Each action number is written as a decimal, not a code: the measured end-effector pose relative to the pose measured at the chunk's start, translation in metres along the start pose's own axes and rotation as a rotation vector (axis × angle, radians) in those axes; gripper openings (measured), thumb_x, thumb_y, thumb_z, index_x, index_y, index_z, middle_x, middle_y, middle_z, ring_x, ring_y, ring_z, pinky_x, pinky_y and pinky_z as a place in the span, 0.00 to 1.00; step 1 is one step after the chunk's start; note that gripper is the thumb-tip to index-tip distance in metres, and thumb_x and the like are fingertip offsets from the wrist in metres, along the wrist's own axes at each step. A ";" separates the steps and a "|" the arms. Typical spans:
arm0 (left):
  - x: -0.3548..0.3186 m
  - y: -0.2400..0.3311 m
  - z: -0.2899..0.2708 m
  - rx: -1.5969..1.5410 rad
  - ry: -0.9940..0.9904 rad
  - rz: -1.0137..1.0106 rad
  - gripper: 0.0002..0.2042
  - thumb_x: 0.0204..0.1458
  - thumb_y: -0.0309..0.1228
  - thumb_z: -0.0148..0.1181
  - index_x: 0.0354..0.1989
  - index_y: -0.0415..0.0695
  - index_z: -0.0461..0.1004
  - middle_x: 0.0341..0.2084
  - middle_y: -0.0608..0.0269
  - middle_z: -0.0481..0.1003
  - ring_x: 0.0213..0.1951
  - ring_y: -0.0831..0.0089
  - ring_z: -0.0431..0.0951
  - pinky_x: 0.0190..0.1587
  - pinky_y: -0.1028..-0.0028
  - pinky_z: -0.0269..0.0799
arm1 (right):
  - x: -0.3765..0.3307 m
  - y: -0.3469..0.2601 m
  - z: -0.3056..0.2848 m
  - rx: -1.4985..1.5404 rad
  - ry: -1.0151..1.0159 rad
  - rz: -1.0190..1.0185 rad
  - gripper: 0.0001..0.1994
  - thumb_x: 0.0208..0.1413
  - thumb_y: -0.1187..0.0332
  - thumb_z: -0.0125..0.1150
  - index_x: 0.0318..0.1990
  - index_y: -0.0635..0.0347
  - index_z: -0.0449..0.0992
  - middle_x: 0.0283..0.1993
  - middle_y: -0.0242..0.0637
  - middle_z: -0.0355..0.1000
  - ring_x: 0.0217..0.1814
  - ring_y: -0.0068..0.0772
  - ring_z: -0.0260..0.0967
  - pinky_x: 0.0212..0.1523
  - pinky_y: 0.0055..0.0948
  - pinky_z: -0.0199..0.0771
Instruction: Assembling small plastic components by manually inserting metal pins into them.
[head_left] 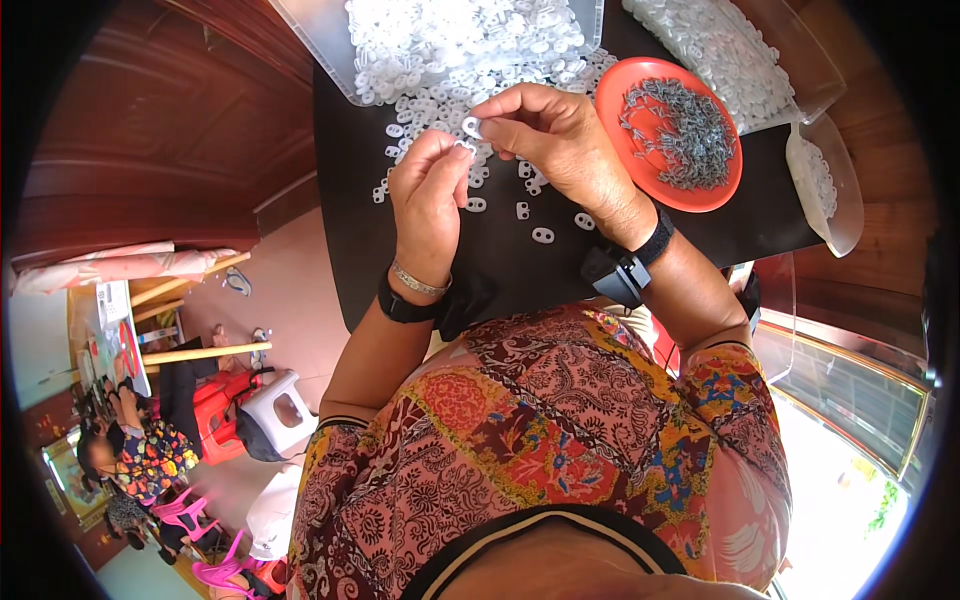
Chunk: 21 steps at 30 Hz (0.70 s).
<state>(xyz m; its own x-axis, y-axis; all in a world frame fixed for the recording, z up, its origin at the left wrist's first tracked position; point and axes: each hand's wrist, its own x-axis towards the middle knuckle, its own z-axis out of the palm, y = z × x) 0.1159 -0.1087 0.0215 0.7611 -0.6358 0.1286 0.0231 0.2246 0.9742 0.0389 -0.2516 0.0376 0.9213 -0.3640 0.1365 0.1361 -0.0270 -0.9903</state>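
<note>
My left hand (428, 200) pinches a small white plastic piece (464, 148) between thumb and forefinger. Close above it, my right hand (565, 150) holds a white oval plastic piece (472, 127) with a hole showing. The two pieces nearly meet; whether they touch, I cannot tell. Below my hands, several loose white two-holed pieces (543, 235) lie on the dark table (370, 270). Beyond my fingers, a heap of the same pieces spreads from a clear plastic bin (330, 50). A red plate (668, 190) of small grey metal parts (695, 135) sits beside my right hand.
At the far right stands another clear container (820, 75) with many white pieces. Near it, a translucent scoop-shaped tub (845, 215) holds some more. On the left, a person (155, 460) sits by another table, near a grey-white stool (280, 415) and pink chairs (185, 515).
</note>
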 end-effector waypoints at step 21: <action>-0.002 0.000 0.001 -0.095 0.022 -0.045 0.07 0.55 0.28 0.51 0.31 0.37 0.71 0.16 0.71 0.66 0.18 0.87 0.61 0.20 0.85 0.54 | -0.007 0.003 0.013 -0.202 0.026 -0.232 0.11 0.44 0.75 0.67 0.38 0.62 0.77 0.28 0.32 0.72 0.30 0.20 0.71 0.34 0.20 0.73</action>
<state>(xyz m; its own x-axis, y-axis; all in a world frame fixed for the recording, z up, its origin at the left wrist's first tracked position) 0.1134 -0.1084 0.0214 0.7720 -0.6306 0.0803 0.1180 0.2662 0.9567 0.0373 -0.2370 0.0343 0.8642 -0.3503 0.3613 0.2639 -0.2958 -0.9181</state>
